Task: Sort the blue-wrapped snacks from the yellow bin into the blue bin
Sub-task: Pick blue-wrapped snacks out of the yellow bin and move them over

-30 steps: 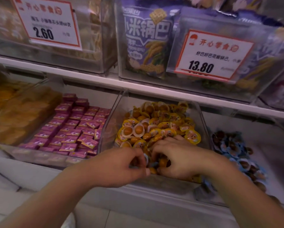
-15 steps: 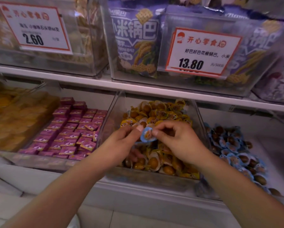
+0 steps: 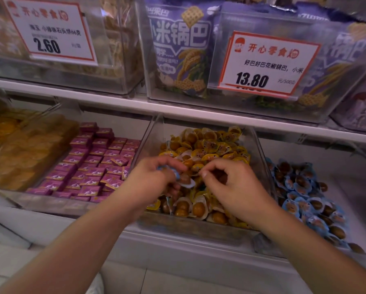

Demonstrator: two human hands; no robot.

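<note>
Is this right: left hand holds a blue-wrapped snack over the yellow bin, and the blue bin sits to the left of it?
Not quite. The head view shows the blue bin to the right of the yellow bin, not the left; pink boxes lie on the left. The rest holds: the left hand holds a blue-wrapped snack over the yellow bin.
</note>
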